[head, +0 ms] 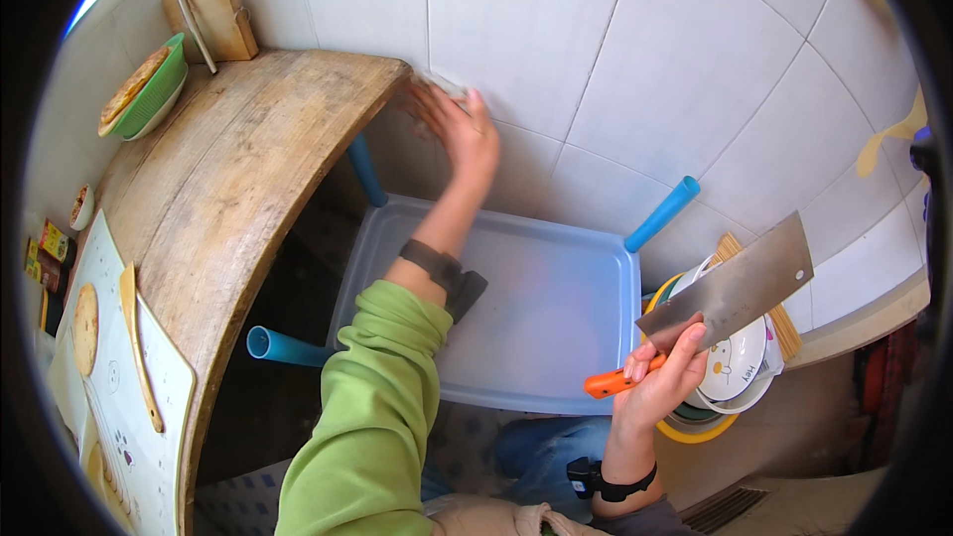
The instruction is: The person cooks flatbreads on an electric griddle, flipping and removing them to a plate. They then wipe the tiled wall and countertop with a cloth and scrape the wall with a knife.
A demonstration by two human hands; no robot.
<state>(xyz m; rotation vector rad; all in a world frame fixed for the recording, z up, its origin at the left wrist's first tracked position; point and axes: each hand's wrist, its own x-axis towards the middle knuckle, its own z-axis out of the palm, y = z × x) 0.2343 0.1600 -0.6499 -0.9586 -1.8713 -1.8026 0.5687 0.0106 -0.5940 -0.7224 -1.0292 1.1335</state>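
Observation:
My right hand (666, 380) grips a Chinese-style cleaver (737, 283) by its orange handle. The broad steel blade points up and to the right, with a small hole near its far corner. Motion blurs my left hand (465, 134), which reaches to the far right corner of the wooden tabletop (223, 134), beside the tiled wall. A pale blurred patch shows behind its fingers, and whether the hand holds anything is unclear. Below both hands is a translucent blue plastic shelf (536, 305) with blue tube posts (663, 212) at its corners.
Stacked basins and a white bowl (737, 365) stand right of the shelf. On the table are a green basket (160, 93) of flatbread, a wooden cutting board (223, 11), and a white mat (112, 357) with a wooden spatula (138, 342) and another flatbread (86, 327).

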